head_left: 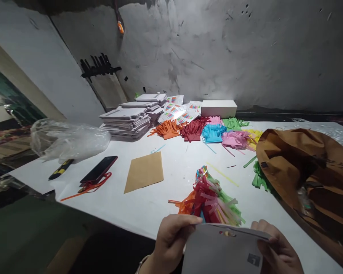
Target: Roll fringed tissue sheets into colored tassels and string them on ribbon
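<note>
My left hand [174,238] pinches the top left edge of a white paper packet [221,251], thumb laid along the rim. My right hand [278,247] grips the same packet at its upper right corner. A small slot is cut near the packet's top edge, and a dark printed square sits low on its right side. Just beyond its upper edge lies a bundle of multicoloured paper tassels [208,194] in red, orange, pink and green. The packet hides the bundle's near end, so I cannot tell whether the two touch.
Stacks of white packets [127,121], printed cards [175,110] and a white box [219,108] stand at the back. Coloured fringe bundles [213,133] lie before them. A brown card [145,172], phone [99,170], cutter [61,169], plastic bag [71,139] and brown cloth [297,156] are around.
</note>
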Available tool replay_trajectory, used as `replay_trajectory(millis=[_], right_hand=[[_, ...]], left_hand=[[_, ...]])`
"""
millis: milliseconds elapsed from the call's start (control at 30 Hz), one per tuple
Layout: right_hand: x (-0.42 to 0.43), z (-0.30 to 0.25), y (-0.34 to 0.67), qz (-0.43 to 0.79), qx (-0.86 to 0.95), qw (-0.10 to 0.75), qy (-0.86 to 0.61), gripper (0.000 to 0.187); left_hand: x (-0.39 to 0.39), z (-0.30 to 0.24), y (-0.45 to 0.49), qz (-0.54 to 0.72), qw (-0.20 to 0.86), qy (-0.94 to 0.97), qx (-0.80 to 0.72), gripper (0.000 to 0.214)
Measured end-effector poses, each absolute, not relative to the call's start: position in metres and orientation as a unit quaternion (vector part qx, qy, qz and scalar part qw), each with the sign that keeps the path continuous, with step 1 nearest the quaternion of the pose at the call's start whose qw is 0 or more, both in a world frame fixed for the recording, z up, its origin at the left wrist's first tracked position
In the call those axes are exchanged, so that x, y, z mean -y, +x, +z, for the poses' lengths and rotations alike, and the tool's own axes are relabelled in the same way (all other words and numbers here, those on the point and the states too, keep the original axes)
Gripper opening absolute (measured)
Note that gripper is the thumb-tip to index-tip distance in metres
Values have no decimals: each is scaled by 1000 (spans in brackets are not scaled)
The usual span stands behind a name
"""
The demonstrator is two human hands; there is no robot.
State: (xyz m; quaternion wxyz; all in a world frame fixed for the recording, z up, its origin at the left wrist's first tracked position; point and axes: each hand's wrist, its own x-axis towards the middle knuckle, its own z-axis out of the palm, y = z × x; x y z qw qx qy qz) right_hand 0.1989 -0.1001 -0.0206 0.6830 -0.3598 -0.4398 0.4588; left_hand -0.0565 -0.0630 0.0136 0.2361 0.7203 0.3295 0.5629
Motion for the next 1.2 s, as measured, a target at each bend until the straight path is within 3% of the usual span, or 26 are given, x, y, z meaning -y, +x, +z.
replay_trajectory(millis=[167, 267, 367, 533, 667, 733, 800, 933, 1033, 1133, 1200], right_hand=[[94, -18, 207, 469, 434, 649, -413, 16], [96, -13, 208, 418, 476, 626, -454, 14], [97, -6, 205, 465, 451, 647, -402, 16], [96, -4, 202, 548, 347, 654, -389, 21], [85, -2, 212, 523, 436, 581, -446, 29], [75, 4, 219, 490, 529, 569, -395, 29], [66, 14, 224, 460, 613, 564, -308, 17], [63, 30, 224, 403, 663, 569, -273, 24], [69, 36, 222, 343, 697, 553, -301, 24], [71, 43, 225, 256, 765, 504, -309, 27], [70, 51, 227, 201, 818, 443, -308, 36]], left_hand=[[56, 24, -53, 524, 302, 722, -336, 27], [57, 36, -54, 490, 266, 767, -316, 26], [55, 44, -56, 483, 235, 796, -277, 24], [52, 46, -58, 415, 360, 787, -279, 30], [48, 42, -57, 466, 336, 779, -252, 32], [42, 42, -57, 484, 324, 787, -202, 33], [35, 47, -59, 473, 369, 783, -164, 31], [32, 68, -62, 394, 465, 772, -179, 35], [41, 75, -60, 379, 416, 800, -210, 33], [48, 66, -54, 409, 325, 817, -243, 13], [50, 58, -49, 433, 271, 821, -256, 25]])
